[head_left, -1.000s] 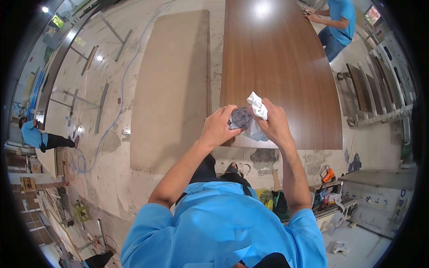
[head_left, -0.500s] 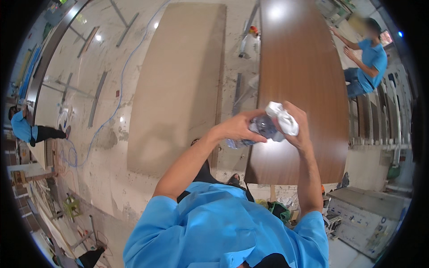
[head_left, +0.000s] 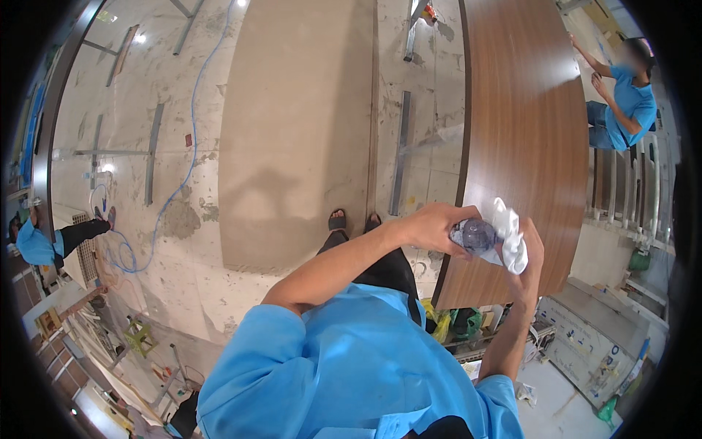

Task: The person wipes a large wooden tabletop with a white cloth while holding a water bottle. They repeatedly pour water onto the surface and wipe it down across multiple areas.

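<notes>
Both my hands are raised in front of me over the near part of a brown wood-grain panel (head_left: 523, 124). My left hand (head_left: 439, 228) is wrapped round a clear plastic bottle (head_left: 479, 237), whose round end faces up toward me. In my right hand (head_left: 532, 256) is a crumpled white cloth (head_left: 510, 235), bunched up beside the bottle. The cloth's lower part and some of the right fingers are hidden. Cloth and bottle are close together; I cannot tell whether the right fingers also touch the bottle.
To my left, a large beige board (head_left: 292, 132) lies by my sandalled feet. A blue hose (head_left: 194, 124) winds across the stained floor past metal bars (head_left: 155, 154). One co-worker (head_left: 629, 102) stands at the panel's right edge, another person (head_left: 44, 238) at far left. Bags (head_left: 464, 322) sit beyond the panel's near end.
My view has shifted, bringing my feet into sight. Both hands have moved rightward and slightly nearer in the picture, still holding the bottle and the cloth.
</notes>
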Motion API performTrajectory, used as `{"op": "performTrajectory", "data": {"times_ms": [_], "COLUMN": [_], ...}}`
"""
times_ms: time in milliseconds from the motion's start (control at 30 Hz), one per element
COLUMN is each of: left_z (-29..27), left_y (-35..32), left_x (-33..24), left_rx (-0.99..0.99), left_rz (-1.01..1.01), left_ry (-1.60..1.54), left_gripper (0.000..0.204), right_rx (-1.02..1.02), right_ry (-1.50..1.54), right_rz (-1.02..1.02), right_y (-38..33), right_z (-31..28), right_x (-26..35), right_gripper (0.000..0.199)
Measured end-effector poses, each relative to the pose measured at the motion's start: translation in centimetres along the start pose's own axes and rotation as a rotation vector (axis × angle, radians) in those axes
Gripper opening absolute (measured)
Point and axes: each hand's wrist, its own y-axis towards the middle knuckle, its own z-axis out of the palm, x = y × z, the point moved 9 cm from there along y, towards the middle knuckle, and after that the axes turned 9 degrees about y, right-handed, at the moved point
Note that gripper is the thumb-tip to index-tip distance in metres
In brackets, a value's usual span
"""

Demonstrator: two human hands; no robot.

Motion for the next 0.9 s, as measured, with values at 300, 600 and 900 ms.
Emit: {"op": "performTrajectory", "data": {"times_ms": [300,600,900], "left_z": [-3.7,-13.3,-21.2], "left_y": [5.0,17.3,32.4], "left_x": [0.8,4.3,3.9], "left_rx": [-0.120,-0.122,-0.039], "left_rz": [0.063,0.040,0.079], "left_ry": [0.227,0.324,0.294], "left_gripper": [0.070,0.071,0.070], "right_rx": [-0.057,-0.077,-0.307], "right_ry": [-0.080,0.022,0.545], "right_rz": [0.137,0.022,0.067], "right_y": [3.9,18.5,29.7], "right_z": [-2.2,-4.8,-14.4], "right_x": [-1.5,-7.1,-16.3], "right_gripper": [0.021,0.028,0.037]}}
